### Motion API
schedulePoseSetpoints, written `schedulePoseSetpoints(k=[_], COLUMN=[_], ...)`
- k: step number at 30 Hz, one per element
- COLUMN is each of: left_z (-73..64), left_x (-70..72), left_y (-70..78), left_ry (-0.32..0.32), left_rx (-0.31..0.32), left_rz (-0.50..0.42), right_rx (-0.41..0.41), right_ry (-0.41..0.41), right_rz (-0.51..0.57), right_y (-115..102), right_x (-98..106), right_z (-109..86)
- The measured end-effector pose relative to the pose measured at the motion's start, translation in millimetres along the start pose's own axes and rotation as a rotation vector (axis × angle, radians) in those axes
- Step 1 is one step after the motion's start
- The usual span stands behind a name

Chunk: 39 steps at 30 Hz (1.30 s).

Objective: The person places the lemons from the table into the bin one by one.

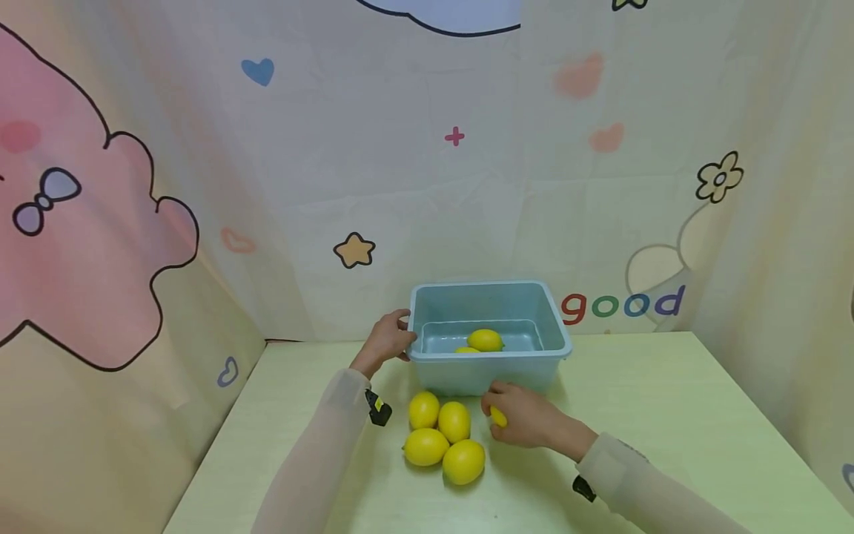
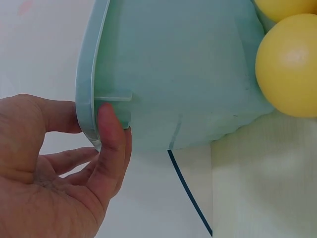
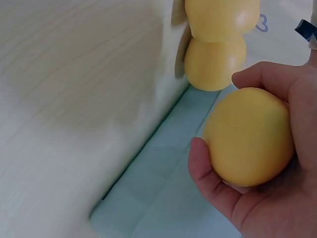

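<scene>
The left hand (image 1: 388, 338) grips the left end of a light blue plastic bin (image 1: 490, 373). In the left wrist view, the bin's rim (image 2: 85, 74) lies between its thumb and fingers. A yellow lemon (image 3: 250, 136) sits in the curled fingers of the right hand (image 1: 527, 417), just in front of the bin's near wall. In the head view most of that lemon is hidden by the hand. Inside the bin lie two more lemons (image 1: 485, 340), one partly covered by the near rim. Several loose lemons (image 1: 427, 447) are bunched on the table between the forearms.
The pale yellow-green table (image 1: 640, 415) extends to both sides of the bin. Behind the bin hangs a printed curtain (image 1: 400, 185) with hearts, stars and the word "good". More curtain closes in the left and right sides.
</scene>
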<state>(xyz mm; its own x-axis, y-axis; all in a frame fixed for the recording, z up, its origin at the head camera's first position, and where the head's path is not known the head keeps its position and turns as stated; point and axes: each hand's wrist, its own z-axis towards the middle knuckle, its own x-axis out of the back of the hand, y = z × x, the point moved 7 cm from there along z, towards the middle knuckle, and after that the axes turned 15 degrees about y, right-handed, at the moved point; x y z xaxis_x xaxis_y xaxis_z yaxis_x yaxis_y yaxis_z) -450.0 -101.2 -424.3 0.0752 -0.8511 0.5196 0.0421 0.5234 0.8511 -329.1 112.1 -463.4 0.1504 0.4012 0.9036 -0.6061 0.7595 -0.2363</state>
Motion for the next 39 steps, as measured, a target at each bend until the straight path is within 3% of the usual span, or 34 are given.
schedulePoseSetpoints(k=[15,39], left_z=[2.1,7.3], left_x=[3.5,0.8], left_y=[1.7,-9.1], left_ry=[0.000,-0.114], left_rx=[-0.027,0.072], left_rz=[-0.045,-0.146], right_rx=[0.026,0.021], right_ry=[0.069,0.157], right_rz=[0.032,0.040], right_y=[-4,-16], right_x=[22,65], right_z=[7.9,17.1])
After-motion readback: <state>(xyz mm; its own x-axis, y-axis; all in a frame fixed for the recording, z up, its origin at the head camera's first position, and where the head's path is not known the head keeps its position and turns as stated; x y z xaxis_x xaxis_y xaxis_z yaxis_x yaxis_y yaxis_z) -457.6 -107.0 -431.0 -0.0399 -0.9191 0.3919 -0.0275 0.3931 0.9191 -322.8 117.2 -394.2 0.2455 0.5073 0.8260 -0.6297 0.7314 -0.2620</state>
